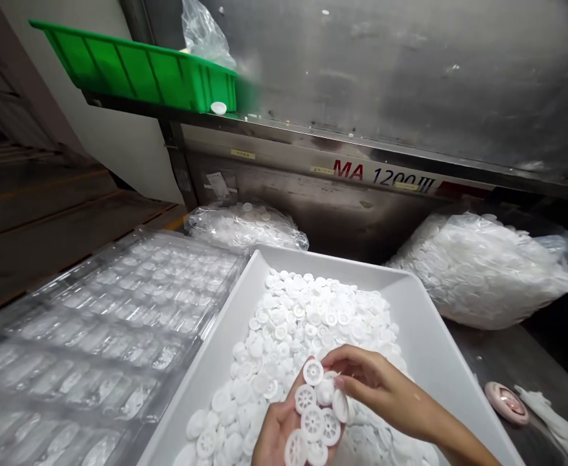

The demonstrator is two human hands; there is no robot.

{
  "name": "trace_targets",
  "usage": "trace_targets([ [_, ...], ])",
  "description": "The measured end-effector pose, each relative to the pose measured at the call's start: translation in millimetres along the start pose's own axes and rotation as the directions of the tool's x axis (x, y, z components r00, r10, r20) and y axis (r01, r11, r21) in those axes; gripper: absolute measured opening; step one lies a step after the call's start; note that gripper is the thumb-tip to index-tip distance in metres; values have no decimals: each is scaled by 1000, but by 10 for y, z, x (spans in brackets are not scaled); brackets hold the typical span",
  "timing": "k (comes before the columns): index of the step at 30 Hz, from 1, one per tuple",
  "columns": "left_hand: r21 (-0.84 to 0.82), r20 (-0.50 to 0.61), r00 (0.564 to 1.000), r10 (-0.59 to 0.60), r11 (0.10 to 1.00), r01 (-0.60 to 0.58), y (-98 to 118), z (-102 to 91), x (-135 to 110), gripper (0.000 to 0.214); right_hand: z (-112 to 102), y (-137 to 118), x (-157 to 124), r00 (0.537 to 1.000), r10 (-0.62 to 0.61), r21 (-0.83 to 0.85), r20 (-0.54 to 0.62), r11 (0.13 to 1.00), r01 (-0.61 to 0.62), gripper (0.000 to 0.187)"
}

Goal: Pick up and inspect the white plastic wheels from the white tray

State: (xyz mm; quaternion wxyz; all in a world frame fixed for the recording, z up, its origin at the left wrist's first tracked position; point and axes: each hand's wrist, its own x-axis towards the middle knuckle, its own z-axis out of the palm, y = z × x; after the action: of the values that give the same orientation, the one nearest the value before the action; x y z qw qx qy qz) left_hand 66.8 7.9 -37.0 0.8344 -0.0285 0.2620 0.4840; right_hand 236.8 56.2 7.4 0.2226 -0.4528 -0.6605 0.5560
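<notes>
Several small white plastic discs (312, 423) with spoked, wheel-like centres lie in my left hand (274, 428), its palm up and fingers curled round them. Over that palm, my right hand (378, 388) pinches at a white disc at the pile's right side; its fingertips are partly hidden. Both hands are above a large light grey tub (439, 349), inside which many similar loose discs (313, 317) are heaped. Part of the heap beneath my hands is covered by them.
Left of the tub are clear plastic trays (133, 323) with rows of compartments. Filled clear bags (497, 272) stand behind it, left and right. A green bin (138, 71) sits on the metal ledge. At right lie a pink-rimmed round object (506, 402) and white cloth (556, 421).
</notes>
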Motion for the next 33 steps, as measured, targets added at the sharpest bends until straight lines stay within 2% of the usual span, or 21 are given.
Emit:
trace_targets([
  [2,36,1,1000,8,999,-8,-23,-20,14,37,11,22,-14,999,-11,32,-42,999,12,16],
  [7,81,82,996,46,995,-53,-51,35,19,38,18,33,-57,993,-3,64,-117,998,10,13],
  [9,89,61,997,53,994,-59,-54,80,10,36,24,34,-69,991,5,65,-132,998,4,14],
  [15,88,-19,996,86,993,-84,-73,147,-8,34,23,55,-85,988,30,87,-150,996,-17,23],
  [22,54,49,998,28,998,-30,-53,109,-23,35,-2,73,-99,987,48,84,-155,996,-35,25],
  [28,38,17,999,29,999,-30,-41,127,-44,34,-32,45,-104,988,42,52,-149,998,-35,21],
  [33,26,-53,998,43,999,-42,-42,163,-63,55,-46,39,-101,989,15,42,-147,999,-9,22],
])
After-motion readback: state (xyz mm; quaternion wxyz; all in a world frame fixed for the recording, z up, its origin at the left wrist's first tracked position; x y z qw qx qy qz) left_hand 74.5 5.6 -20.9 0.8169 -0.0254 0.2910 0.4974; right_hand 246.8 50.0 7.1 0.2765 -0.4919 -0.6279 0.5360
